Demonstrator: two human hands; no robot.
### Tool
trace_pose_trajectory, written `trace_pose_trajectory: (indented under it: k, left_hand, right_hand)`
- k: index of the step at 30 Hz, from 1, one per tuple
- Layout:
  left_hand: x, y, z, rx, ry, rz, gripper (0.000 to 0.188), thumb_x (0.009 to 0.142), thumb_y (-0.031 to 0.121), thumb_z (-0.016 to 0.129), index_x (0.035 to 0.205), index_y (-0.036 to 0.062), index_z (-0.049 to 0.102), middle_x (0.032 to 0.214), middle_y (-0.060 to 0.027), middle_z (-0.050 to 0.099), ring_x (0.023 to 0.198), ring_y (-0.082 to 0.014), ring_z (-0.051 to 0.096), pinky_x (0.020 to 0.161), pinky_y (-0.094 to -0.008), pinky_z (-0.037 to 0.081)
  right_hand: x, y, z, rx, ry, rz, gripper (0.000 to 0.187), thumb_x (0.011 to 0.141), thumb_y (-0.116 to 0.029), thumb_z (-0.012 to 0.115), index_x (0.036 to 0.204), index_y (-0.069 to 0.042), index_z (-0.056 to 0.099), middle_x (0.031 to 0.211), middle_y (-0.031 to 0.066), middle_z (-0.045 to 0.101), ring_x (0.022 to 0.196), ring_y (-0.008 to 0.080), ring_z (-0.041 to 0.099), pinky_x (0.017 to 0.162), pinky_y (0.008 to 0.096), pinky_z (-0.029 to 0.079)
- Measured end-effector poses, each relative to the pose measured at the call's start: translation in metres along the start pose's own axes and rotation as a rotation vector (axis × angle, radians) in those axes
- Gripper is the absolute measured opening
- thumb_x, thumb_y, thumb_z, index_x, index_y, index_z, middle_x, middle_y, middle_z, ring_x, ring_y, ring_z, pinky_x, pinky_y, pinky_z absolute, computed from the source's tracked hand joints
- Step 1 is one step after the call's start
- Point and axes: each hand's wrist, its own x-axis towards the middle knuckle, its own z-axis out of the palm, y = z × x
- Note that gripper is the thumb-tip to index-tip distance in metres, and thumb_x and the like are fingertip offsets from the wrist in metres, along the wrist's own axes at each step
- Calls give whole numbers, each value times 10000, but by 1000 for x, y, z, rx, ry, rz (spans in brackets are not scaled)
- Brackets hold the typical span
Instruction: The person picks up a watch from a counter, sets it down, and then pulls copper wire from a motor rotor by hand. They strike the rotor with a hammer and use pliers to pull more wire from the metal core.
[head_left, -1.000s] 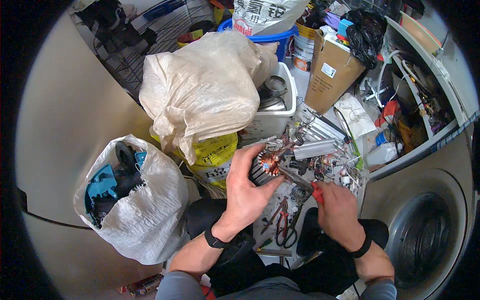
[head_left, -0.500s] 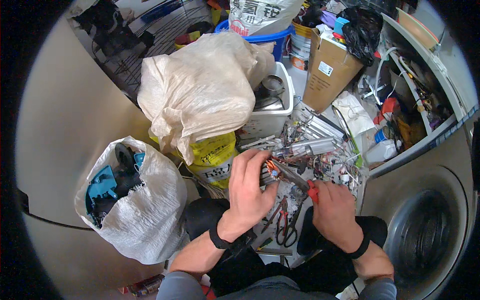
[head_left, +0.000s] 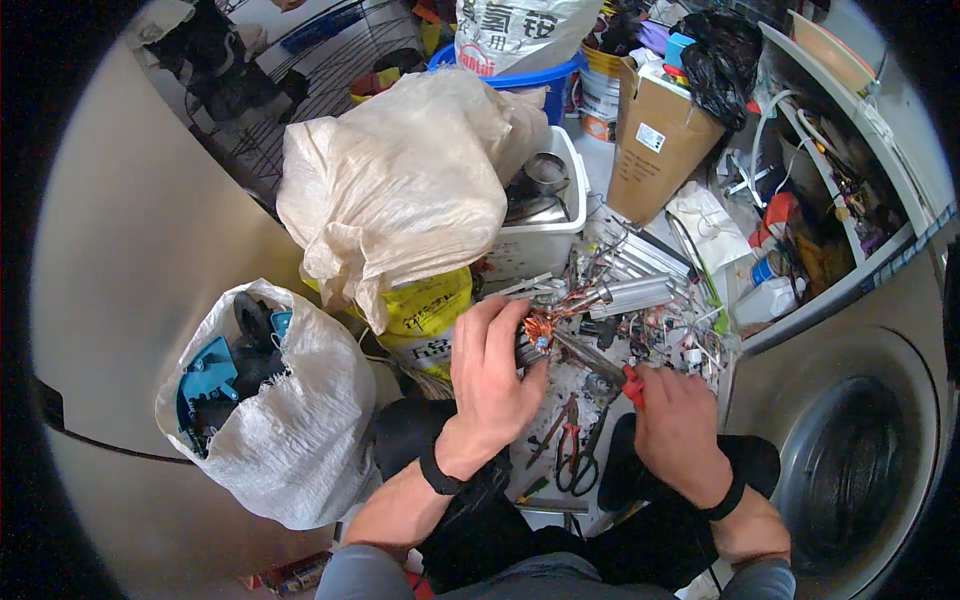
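Note:
My left hand [head_left: 488,378] is closed round a small dark motor core with copper windings [head_left: 539,331]; its far side is hidden behind my fingers. In my right hand [head_left: 682,428] is the red handle of a long-jawed metal tool that looks like pliers [head_left: 592,360]. The tool's tip lies right by the copper wire, and I cannot tell whether it grips a strand. Below, between my knees, lie a second pair of pliers with red on its handles [head_left: 568,438] and dark scissors [head_left: 580,474].
Metal strips [head_left: 640,293] and small scraps litter the floor ahead. A white sack of dark and teal parts [head_left: 310,430] stands left. Beyond are a beige sack [head_left: 400,190], a white bin [head_left: 535,245] and a cardboard box [head_left: 655,160]. A round-doored machine [head_left: 850,460] is right.
The copper-wound core has turned, so more of its copper end shows. My left hand has shifted slightly left, and the right hand with the tool slightly right and down.

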Motion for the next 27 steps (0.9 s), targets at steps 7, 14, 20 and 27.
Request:
trace_pose_trajectory:
  k: [7,14,20,27]
  left_hand:
    - [-1,0,0,111,0,66,733,548,-40,835,1233,29,582,1199,-195,570,1081,-398,568,915,-463,489]
    - [-1,0,4,100,6,65,726,546,-47,833,1222,31,581,1181,-195,571,1067,-399,568,908,-469,486]
    - [-1,3,6,65,-2,29,704,558,-45,831,1211,29,579,1175,-199,571,1067,-402,572,912,-467,490]
    - [-3,4,7,47,-10,12,664,583,-28,832,1198,24,585,1182,-203,571,1085,-404,574,925,-465,492]
  right_hand:
    - [-5,-1,-4,52,-83,55,446,747,-41,705,1178,14,604,933,139,603,843,332,617,766,446,467]
    - [-3,-1,-6,36,-136,65,441,751,-43,713,1174,24,607,923,140,611,841,329,624,761,438,468]
    - [-5,0,-1,28,-97,61,423,756,-45,702,1162,31,610,909,130,608,831,308,622,732,428,451]
    - [-3,-5,1,-125,11,21,380,769,-47,664,1136,35,614,880,117,595,782,287,601,708,421,428]
